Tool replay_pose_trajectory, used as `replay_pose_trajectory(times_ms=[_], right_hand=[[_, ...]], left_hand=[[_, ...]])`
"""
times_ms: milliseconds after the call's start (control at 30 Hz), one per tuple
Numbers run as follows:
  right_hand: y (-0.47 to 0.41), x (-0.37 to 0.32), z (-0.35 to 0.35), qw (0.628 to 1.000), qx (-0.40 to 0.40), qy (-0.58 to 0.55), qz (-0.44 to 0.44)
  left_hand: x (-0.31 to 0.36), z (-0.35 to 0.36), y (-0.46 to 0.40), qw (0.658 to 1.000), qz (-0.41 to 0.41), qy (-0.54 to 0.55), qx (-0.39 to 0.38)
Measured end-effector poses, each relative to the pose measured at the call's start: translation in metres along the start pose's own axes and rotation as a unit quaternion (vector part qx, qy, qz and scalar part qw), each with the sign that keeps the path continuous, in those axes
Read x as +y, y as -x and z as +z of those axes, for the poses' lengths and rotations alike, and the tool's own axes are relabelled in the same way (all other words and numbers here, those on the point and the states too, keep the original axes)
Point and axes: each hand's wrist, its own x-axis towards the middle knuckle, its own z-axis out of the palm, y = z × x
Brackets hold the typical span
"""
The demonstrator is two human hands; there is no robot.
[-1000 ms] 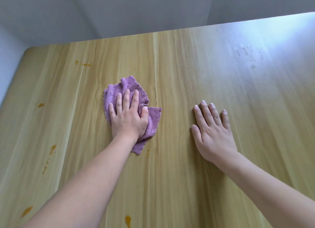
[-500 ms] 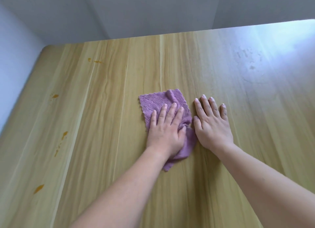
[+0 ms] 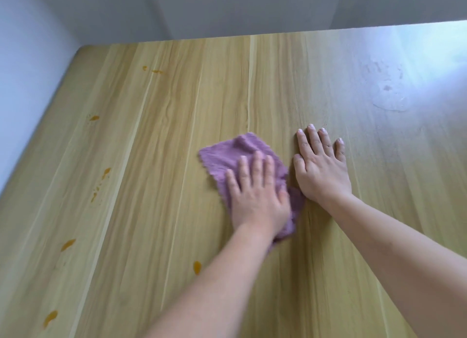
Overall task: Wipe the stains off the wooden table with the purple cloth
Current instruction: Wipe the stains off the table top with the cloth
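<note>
A purple cloth (image 3: 228, 157) lies spread on the wooden table (image 3: 156, 135) near its middle. My left hand (image 3: 256, 198) presses flat on the cloth's near right part, fingers apart, and looks motion-blurred. My right hand (image 3: 321, 168) rests palm down on bare wood just right of the cloth, its thumb beside the cloth's edge. Orange stains dot the left side: one (image 3: 94, 118) far left, a streak (image 3: 106, 172) below it, another (image 3: 67, 244) nearer me. One orange drop (image 3: 196, 267) sits beside my left forearm.
Two small orange marks (image 3: 153, 70) lie toward the far edge. Another orange stain (image 3: 50, 318) is at the near left. A damp, glossy patch (image 3: 389, 92) shines at the far right. Grey walls border the table's far and left edges.
My left hand has slid the cloth rightward across the table until it is next to my right hand, then slightly back left. My right hand has stayed planted.
</note>
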Motion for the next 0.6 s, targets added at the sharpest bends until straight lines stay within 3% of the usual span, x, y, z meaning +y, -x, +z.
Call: replay_pose_trajectory(times_ms=[67,167,367,600], right_hand=[[-0.001,0.000,-0.001,1.000,0.001,-0.002,0.001],[0.000,0.000,-0.001,1.000,0.003,-0.005,0.000],[0.002,0.000,-0.001,1.000,0.002,-0.014,-0.002],[0.004,0.001,0.000,1.000,0.007,-0.025,-0.003]], left_hand=[[0.016,0.002,0.011,0.997,0.075,-0.013,-0.023],[-0.013,-0.003,0.009,0.989,0.139,-0.040,-0.018],[-0.099,-0.009,0.018,0.999,0.014,-0.051,-0.005],[-0.100,-0.005,0.018,0.999,-0.001,-0.040,0.010]])
